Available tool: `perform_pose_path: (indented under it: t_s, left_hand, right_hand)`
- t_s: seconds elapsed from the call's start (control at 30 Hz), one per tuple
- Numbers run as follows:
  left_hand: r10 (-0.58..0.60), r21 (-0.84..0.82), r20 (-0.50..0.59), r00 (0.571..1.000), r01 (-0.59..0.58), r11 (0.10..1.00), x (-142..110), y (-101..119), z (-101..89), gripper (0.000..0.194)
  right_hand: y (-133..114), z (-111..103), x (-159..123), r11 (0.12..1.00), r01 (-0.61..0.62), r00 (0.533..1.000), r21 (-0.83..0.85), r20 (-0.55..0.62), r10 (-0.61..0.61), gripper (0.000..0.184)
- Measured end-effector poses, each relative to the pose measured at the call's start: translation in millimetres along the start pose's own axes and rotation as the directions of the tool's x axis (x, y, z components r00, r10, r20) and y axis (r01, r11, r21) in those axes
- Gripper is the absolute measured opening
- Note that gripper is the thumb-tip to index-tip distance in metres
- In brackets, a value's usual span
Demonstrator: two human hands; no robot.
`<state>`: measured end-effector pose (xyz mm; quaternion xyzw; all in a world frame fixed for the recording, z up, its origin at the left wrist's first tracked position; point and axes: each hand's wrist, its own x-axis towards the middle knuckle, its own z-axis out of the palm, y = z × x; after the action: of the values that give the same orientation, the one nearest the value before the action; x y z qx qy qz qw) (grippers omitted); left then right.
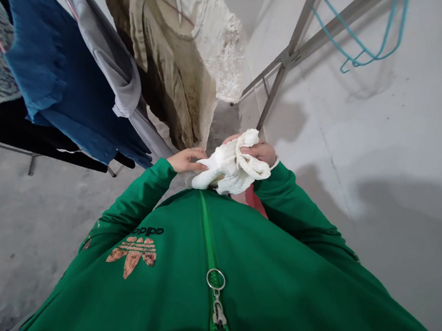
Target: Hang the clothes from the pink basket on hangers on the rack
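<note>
A crumpled white lace cloth (230, 169) is bunched up close in front of my chest. My left hand (186, 159) pinches its left end with the fingers closed on the fabric. My right hand (260, 151) grips the upper right part, its fingers wrapped over the cloth. Both arms are in green jacket sleeves. A bit of pink or red fabric (255, 199) shows just under the cloth, against my jacket.
A metal drying rack (288, 55) stands ahead by the grey wall, with a cream lace garment (204, 40), a grey garment (109, 55), a blue top (62, 81) and dark clothes hanging at left. Teal hangers (360, 48) hang at upper right. The floor is bare concrete.
</note>
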<state>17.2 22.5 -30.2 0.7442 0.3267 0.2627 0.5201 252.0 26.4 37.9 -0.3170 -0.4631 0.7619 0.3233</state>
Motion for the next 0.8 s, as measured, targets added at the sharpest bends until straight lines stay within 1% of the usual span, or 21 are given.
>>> perform_pose_path:
  t_s: [0.03, 0.07, 0.1, 0.17, 0.23, 0.27, 0.37, 0.43, 0.5, 0.53, 0.6, 0.67, 0.73, 0.8]
  left_hand:
    - [-0.013, 0.013, -0.057, 0.998, 0.013, 1.000, -1, -3, -3.3, 0.045]
    - [-0.024, -0.001, -0.138, 0.990, 0.024, 1.000, -3, -6, -7.5, 0.045]
    - [-0.035, -0.044, -0.236, 0.971, 0.025, 0.999, -6, -8, -12.3, 0.045]
    - [-0.070, -0.179, -0.418, 0.906, -0.007, 0.984, -13, -10, -22.1, 0.046]
    - [-0.121, -0.297, -0.519, 0.846, -0.046, 0.954, -21, -4, -30.2, 0.047]
    - [-0.142, -0.335, -0.537, 0.832, -0.056, 0.941, -24, 1, -33.1, 0.047]
    - [-0.160, -0.405, -0.540, 0.826, -0.089, 0.910, -31, 20, -37.4, 0.044]
    - [-0.159, -0.429, -0.555, 0.817, -0.117, 0.896, -33, 32, -37.6, 0.043]
    - [-0.179, -0.435, -0.575, 0.798, -0.112, 0.894, -35, 40, -37.1, 0.040]
    - [-0.196, -0.432, -0.589, 0.784, -0.101, 0.896, -36, 43, -37.0, 0.037]
    - [-0.224, -0.426, -0.635, 0.739, -0.093, 0.900, -37, 49, -36.9, 0.029]
    - [-0.233, -0.424, -0.680, 0.695, -0.114, 0.898, -38, 56, -36.8, 0.024]
    - [-0.222, -0.421, -0.708, 0.670, -0.149, 0.895, -38, 64, -36.0, 0.021]
    - [-0.192, -0.401, -0.722, 0.664, -0.176, 0.899, -38, 73, -34.0, 0.018]
  right_hand:
    - [-1, -1, -2, 1.000, 0.007, 1.000, 0.001, -0.011, -0.007, 0.034]
    - [-2, -2, -4, 1.000, 0.020, 1.000, 0.010, -0.023, -0.020, 0.033]
    - [-3, -4, -6, 0.999, 0.038, 0.999, 0.022, -0.035, -0.038, 0.033]
    - [-6, -7, -9, 0.996, 0.082, 0.995, 0.041, -0.064, -0.079, 0.030]
    - [-7, -11, -12, 0.993, 0.116, 0.989, 0.027, -0.097, -0.113, 0.027]
    - [-8, -14, -12, 0.992, 0.127, 0.985, 0.009, -0.117, -0.125, 0.025]
    - [-9, -20, -12, 0.986, 0.152, 0.971, -0.062, -0.176, -0.161, 0.023]
    - [-10, -24, -10, 0.983, 0.166, 0.959, -0.083, -0.217, -0.180, 0.026]
    - [-9, -28, -7, 0.985, 0.152, 0.956, -0.076, -0.243, -0.166, 0.031]
    - [-8, -31, -4, 0.988, 0.138, 0.957, -0.070, -0.247, -0.151, 0.033]
    - [-3, -36, 1, 0.991, 0.117, 0.962, -0.062, -0.241, -0.128, 0.034]
    - [7, -39, 6, 0.994, 0.107, 0.966, -0.033, -0.234, -0.112, 0.033]
    - [24, -35, 9, 0.996, 0.063, 0.972, 0.063, -0.229, -0.047, 0.031]
    - [46, -24, 9, 0.979, -0.058, 0.978, 0.196, -0.184, 0.095, 0.031]
